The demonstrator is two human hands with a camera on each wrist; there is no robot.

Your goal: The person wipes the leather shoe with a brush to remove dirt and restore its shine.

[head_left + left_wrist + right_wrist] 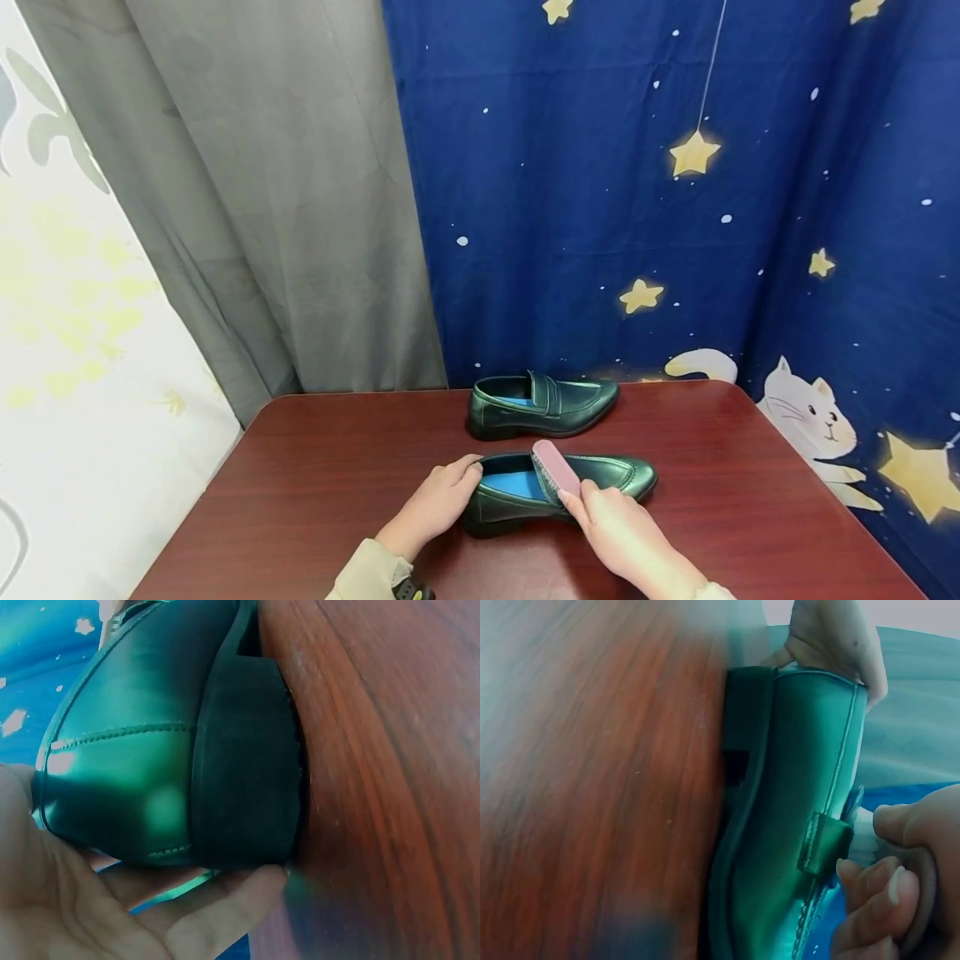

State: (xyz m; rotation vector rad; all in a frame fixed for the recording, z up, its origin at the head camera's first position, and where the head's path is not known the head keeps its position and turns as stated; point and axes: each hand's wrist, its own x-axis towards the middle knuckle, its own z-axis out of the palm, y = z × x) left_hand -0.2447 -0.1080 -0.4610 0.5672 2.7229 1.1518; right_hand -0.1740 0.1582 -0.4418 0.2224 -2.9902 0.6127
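Observation:
A dark green loafer [506, 507] with a blue insole lies on the table, toe to the right. My left hand [437, 507] grips its heel; in the left wrist view the fingers curve around the back of the shoe, close to the heel block [247, 765]. My right hand [618, 532] holds a pink-backed brush [557, 468] at the loafer's opening. From the right wrist, pale bristles [862, 838] show against the strap [826, 844], with thumb and fingers around the brush.
Behind the held shoe stands its matching green loafer [577, 408], also toe right, near the far edge of the reddish-brown table [337, 467]. A grey curtain [300, 208] and a blue star-patterned curtain [570, 192] hang just beyond that edge.

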